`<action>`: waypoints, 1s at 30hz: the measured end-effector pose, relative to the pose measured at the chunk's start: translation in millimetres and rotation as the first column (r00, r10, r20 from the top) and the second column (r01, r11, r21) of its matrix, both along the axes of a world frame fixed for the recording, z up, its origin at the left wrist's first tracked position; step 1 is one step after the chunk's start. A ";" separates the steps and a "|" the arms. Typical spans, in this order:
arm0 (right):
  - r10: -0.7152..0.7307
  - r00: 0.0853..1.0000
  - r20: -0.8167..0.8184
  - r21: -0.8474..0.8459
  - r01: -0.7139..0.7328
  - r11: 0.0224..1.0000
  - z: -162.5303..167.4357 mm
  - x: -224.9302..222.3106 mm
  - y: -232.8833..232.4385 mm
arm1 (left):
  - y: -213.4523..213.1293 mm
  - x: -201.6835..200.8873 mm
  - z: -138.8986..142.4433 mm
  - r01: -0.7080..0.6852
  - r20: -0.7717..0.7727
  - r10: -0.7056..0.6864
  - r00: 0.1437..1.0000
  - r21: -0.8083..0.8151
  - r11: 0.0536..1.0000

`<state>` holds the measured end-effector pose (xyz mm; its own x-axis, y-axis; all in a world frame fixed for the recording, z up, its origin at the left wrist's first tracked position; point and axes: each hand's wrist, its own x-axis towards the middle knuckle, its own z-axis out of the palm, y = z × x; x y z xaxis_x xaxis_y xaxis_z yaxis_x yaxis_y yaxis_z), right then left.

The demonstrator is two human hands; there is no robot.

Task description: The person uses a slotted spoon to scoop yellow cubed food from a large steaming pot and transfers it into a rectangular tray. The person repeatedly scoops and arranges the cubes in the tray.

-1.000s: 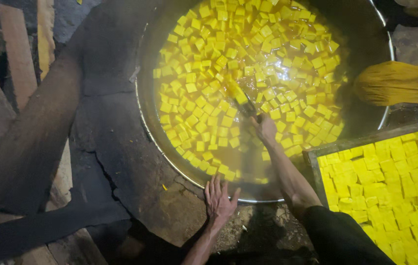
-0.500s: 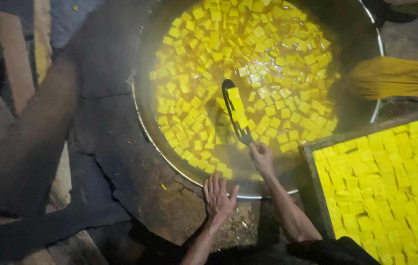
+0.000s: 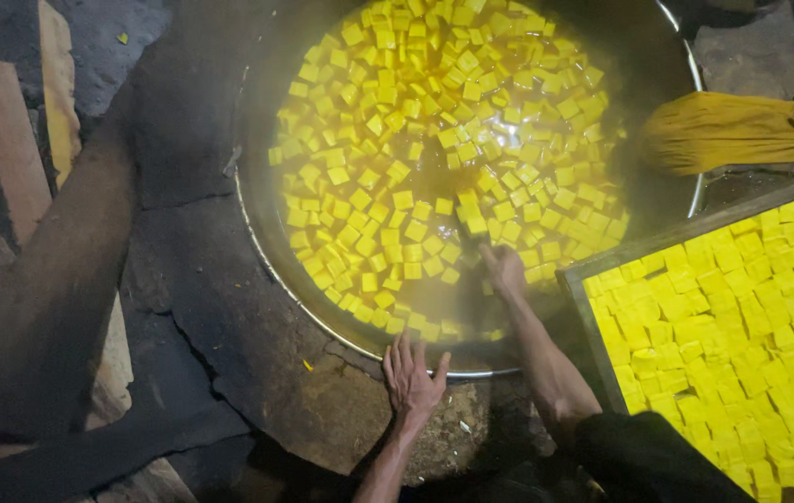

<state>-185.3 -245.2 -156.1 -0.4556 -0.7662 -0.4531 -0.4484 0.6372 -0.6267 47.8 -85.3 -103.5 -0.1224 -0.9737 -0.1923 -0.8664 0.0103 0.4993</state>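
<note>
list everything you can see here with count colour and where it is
wok: one, dark metal, centre top, set in a stone hearth
liquid: yellow-brown, fills the wok
cubes: many, yellow, floating in the wok
tray: one, dark frame, right edge
tray cubes: many, yellow, packed in the tray
cloth: one, mustard yellow, bunched at the wok's right rim
hearth: dark cracked stone around the wok
planks: a few, brown, at left
tool: one, dark, mostly sunk in the liquid
left hand: flat, fingers spread, on the wok's near rim
right hand: closed on the tool, over the liquid
</note>
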 end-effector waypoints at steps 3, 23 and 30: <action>-0.002 0.999 0.040 -0.129 0.007 0.992 -1.7 0.9 -9.6 | -0.3 -0.6 -5.2 -0.011 0.016 0.010 1.000 0.021 1.000; 0.123 0.951 0.283 -0.340 -0.021 0.940 13.3 25.3 -60.8 | -3.7 -4.1 13.1 -0.025 -0.023 0.024 0.999 -0.018 1.000; -0.017 0.815 0.579 -0.362 0.275 0.891 60.5 15.9 -46.1 | 8.3 -4.5 -12.8 -0.023 0.038 0.026 0.999 -0.075 0.997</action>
<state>-169.4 -291.4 -95.6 -0.3519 -0.8805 -0.3175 0.1289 0.2904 -0.9482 43.2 -77.0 -116.3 -0.0922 -0.9881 -0.1234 -0.8856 0.0247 0.4638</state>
